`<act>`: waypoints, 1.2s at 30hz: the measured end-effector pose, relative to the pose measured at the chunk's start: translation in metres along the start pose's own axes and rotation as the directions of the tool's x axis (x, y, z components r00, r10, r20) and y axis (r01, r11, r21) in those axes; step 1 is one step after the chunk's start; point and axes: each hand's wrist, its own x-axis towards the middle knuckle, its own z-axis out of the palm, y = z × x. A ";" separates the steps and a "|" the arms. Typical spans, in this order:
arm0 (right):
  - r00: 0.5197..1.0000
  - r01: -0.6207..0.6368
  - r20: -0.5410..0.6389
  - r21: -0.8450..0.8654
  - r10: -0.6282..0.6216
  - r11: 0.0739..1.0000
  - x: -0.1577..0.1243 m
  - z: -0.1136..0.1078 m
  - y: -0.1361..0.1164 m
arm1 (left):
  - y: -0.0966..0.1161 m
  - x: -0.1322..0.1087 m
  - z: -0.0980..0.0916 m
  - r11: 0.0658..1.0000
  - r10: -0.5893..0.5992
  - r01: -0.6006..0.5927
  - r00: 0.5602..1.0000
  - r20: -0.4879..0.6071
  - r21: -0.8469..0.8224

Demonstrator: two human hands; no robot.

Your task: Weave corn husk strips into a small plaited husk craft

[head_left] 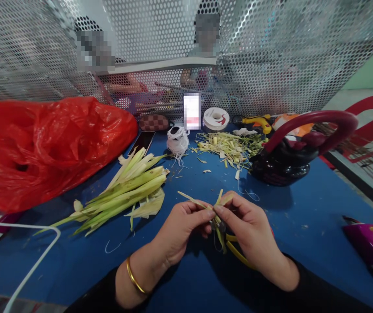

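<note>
My left hand (pixel 181 228), with a gold bangle at the wrist, pinches narrow corn husk strips (pixel 219 238) between thumb and fingers. Close against it, my right hand (pixel 253 230) grips the same strips, the two thumbs almost touching. Strip ends stick out above and below the fingers; the part between the fingertips is hidden. Beneath my right hand lies a tool with a curved yellow handle (pixel 240 254), mostly covered, so its kind cannot be told. To the left of my hands rests a pile of pale green corn husks (pixel 127 187) on the blue table (pixel 179 291).
Behind stand a ball of white string (pixel 177 141), a lit phone (pixel 192 111), a ribbon spool (pixel 216 118) and husk scraps (pixel 225 148). A red plastic bag (pixel 56 148) fills the left; a dark kettle-like pot (pixel 280 163) stands right. People show behind the perforated metal screen (pixel 153 30).
</note>
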 end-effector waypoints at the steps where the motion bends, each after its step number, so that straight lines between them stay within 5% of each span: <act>1: 1.000 -0.007 0.010 0.002 0.006 1.000 0.000 0.000 -0.001 | 0.000 0.000 0.000 1.000 -0.007 0.007 1.000 0.007 0.001; 10: 0.967 -0.253 0.090 0.325 0.236 0.911 0.015 -0.018 -0.019 | 0.014 0.000 -0.007 0.987 0.162 -0.161 0.979 -0.120 0.021; 14: 0.957 -0.287 0.153 0.381 0.246 0.879 0.015 -0.022 -0.024 | 0.016 -0.003 -0.007 0.985 0.173 -0.172 0.982 -0.068 0.027; 18: 0.957 -0.280 0.181 0.383 0.226 0.880 0.013 -0.018 -0.023 | 0.011 -0.002 -0.008 0.999 0.052 -0.053 0.998 0.035 0.014; 22: 0.986 -0.163 0.062 0.226 0.153 0.960 0.015 -0.019 -0.021 | 0.009 0.000 -0.011 0.999 -0.031 0.033 0.995 0.096 -0.024; 25: 0.998 -0.001 -0.067 -0.139 -0.009 0.990 0.020 -0.027 -0.024 | 0.013 0.000 -0.011 0.997 0.034 -0.032 0.999 0.023 -0.069; 28: 0.998 0.057 0.060 -0.405 -0.036 0.913 0.023 -0.034 -0.028 | 0.018 0.000 -0.011 0.991 0.095 -0.102 0.992 -0.078 -0.092; 32: 0.950 -0.037 0.275 -0.373 0.149 0.927 0.019 -0.028 -0.023 | 0.017 0.001 -0.010 0.984 0.157 -0.169 0.975 -0.159 -0.064; 36: 0.931 -0.181 0.281 -0.201 0.234 0.963 0.013 -0.015 -0.011 | 0.014 0.002 -0.011 0.981 0.184 -0.192 0.967 -0.176 -0.027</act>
